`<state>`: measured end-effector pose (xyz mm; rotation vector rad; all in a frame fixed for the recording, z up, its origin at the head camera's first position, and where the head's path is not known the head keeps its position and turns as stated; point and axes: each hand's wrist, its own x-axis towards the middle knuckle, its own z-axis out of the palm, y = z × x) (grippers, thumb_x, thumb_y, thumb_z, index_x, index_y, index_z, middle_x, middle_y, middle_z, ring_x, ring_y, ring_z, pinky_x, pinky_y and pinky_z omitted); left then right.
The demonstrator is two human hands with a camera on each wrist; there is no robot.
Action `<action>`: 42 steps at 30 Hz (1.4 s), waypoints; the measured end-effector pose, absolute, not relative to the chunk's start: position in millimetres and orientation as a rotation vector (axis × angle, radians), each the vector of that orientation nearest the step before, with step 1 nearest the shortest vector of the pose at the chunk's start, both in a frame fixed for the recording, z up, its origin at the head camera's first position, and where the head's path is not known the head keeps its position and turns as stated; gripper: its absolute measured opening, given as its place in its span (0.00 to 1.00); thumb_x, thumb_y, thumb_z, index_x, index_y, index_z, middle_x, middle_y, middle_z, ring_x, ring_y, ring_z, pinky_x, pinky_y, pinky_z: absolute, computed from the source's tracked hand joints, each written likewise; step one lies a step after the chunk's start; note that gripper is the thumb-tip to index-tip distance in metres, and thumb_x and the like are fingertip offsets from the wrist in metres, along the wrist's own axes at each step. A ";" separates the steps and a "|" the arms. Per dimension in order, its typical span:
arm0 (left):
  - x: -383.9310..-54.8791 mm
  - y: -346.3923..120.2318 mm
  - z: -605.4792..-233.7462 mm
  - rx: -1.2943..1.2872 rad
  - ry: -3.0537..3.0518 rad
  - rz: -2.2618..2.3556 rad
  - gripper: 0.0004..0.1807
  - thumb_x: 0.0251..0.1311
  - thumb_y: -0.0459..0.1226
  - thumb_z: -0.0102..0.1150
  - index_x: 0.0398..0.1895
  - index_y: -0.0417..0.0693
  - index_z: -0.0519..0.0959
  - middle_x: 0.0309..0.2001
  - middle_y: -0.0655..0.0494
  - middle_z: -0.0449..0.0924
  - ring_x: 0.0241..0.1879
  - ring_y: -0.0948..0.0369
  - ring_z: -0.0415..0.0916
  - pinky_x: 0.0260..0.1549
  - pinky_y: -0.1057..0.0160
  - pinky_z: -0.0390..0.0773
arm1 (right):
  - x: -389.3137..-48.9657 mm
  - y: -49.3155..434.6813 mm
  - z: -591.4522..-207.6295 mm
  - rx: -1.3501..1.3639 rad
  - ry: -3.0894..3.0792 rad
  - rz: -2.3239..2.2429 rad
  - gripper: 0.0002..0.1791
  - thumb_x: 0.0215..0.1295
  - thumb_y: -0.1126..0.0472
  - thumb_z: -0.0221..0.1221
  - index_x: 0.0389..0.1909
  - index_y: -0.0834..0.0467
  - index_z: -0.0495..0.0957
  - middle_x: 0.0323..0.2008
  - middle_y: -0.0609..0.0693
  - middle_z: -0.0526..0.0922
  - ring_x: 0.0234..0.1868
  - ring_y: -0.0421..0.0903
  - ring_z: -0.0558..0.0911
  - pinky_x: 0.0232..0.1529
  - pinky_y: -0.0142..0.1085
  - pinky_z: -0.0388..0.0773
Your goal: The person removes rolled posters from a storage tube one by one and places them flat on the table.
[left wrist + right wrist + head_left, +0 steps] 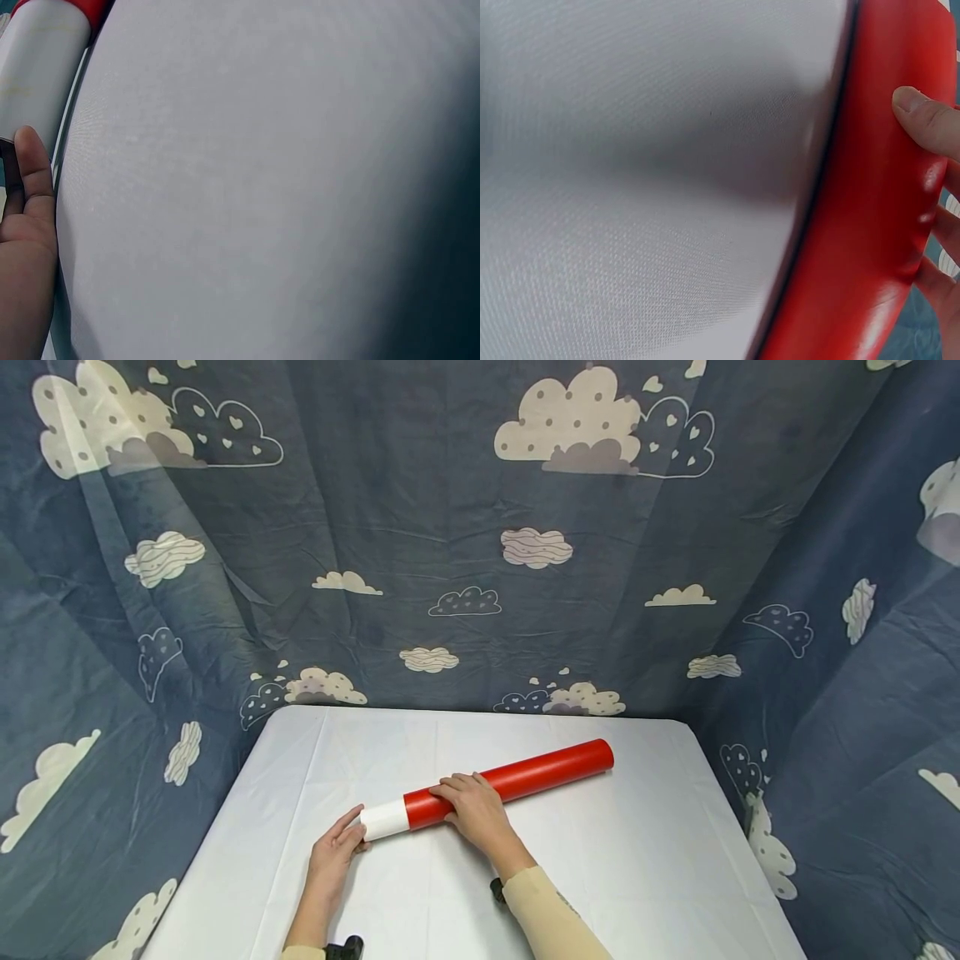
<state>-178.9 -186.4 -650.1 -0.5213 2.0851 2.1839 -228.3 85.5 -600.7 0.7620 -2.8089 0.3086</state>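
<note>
A long red tube (555, 770) with a white section (385, 820) at its left end lies at a slant over the white table, its right end farther back. My right hand (477, 812) grips the red part near the white section, and its thumb (922, 112) lies along the red surface in the right wrist view. At the tube's left tip, my left hand (335, 852) holds the end of the white section between thumb and fingers. From the left wrist, the thumb (34, 161) shows against the white surface (45, 67); the other fingers are mostly hidden.
The white-covered table (645, 860) has rounded far corners. Dark blue cloth (420, 510) printed with clouds hangs behind it and along both sides. Small black devices (345, 948) sit at the wrists by the beige sleeves (555, 914).
</note>
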 end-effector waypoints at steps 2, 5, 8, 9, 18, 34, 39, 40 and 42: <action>-179.1 -185.9 -650.1 -0.527 2.082 2.188 0.27 0.75 0.35 0.62 0.76 0.46 0.74 0.46 0.62 0.92 0.37 0.67 0.84 0.44 0.74 0.84 | -228.2 85.8 -600.8 0.758 -2.814 0.311 0.31 0.60 0.58 0.78 0.64 0.40 0.83 0.61 0.43 0.87 0.67 0.47 0.81 0.76 0.53 0.74; -179.2 -185.6 -650.2 -0.538 2.075 2.193 0.27 0.75 0.35 0.62 0.76 0.46 0.74 0.45 0.64 0.92 0.38 0.67 0.84 0.44 0.73 0.85 | -228.1 86.4 -600.5 0.757 -2.820 0.323 0.31 0.60 0.58 0.78 0.64 0.41 0.83 0.61 0.43 0.87 0.67 0.47 0.81 0.76 0.53 0.73; -178.6 -185.9 -650.3 -0.538 2.078 2.195 0.27 0.75 0.35 0.61 0.76 0.46 0.74 0.45 0.65 0.91 0.38 0.67 0.84 0.44 0.73 0.85 | -228.5 87.1 -601.1 0.755 -2.818 0.330 0.31 0.60 0.59 0.78 0.64 0.41 0.83 0.61 0.43 0.87 0.67 0.48 0.81 0.76 0.53 0.73; -178.4 -185.9 -650.2 -0.538 2.075 2.199 0.27 0.75 0.35 0.62 0.75 0.46 0.74 0.45 0.65 0.92 0.38 0.67 0.84 0.44 0.73 0.85 | -228.6 87.4 -601.3 0.753 -2.815 0.331 0.31 0.59 0.59 0.78 0.64 0.41 0.83 0.61 0.43 0.87 0.67 0.47 0.81 0.76 0.53 0.73; -177.6 -185.2 -649.5 -0.526 2.090 2.194 0.27 0.75 0.35 0.61 0.75 0.47 0.74 0.43 0.66 0.91 0.37 0.67 0.83 0.44 0.74 0.84 | -229.8 90.1 -601.3 0.733 -2.814 0.311 0.31 0.59 0.59 0.78 0.64 0.41 0.83 0.62 0.43 0.87 0.68 0.47 0.81 0.76 0.53 0.73; -177.0 -185.2 -650.1 -0.521 2.074 2.223 0.27 0.75 0.35 0.62 0.75 0.45 0.75 0.43 0.63 0.91 0.35 0.66 0.83 0.43 0.73 0.84 | -231.2 96.6 -602.7 0.685 -2.820 0.342 0.30 0.59 0.60 0.78 0.63 0.42 0.84 0.63 0.45 0.87 0.70 0.50 0.80 0.77 0.54 0.72; -177.9 -185.3 -650.1 -0.526 2.077 2.210 0.27 0.75 0.36 0.62 0.75 0.48 0.75 0.44 0.66 0.91 0.36 0.67 0.83 0.44 0.73 0.84 | -232.0 100.0 -603.2 0.671 -2.851 0.382 0.31 0.60 0.60 0.77 0.64 0.41 0.83 0.64 0.45 0.86 0.71 0.51 0.79 0.78 0.56 0.70; -177.8 -185.3 -650.0 -0.523 2.079 2.211 0.27 0.75 0.36 0.62 0.75 0.48 0.75 0.44 0.66 0.91 0.36 0.67 0.83 0.44 0.73 0.84 | -232.1 100.7 -603.3 0.667 -2.858 0.390 0.31 0.60 0.60 0.77 0.65 0.41 0.82 0.64 0.45 0.86 0.71 0.51 0.79 0.78 0.56 0.70; -177.4 -185.4 -649.9 -0.513 2.078 2.226 0.27 0.74 0.36 0.63 0.75 0.46 0.74 0.43 0.65 0.91 0.36 0.67 0.84 0.44 0.73 0.85 | -233.0 102.2 -603.7 0.662 -2.864 0.399 0.31 0.60 0.60 0.77 0.65 0.41 0.82 0.65 0.45 0.86 0.72 0.51 0.79 0.79 0.56 0.69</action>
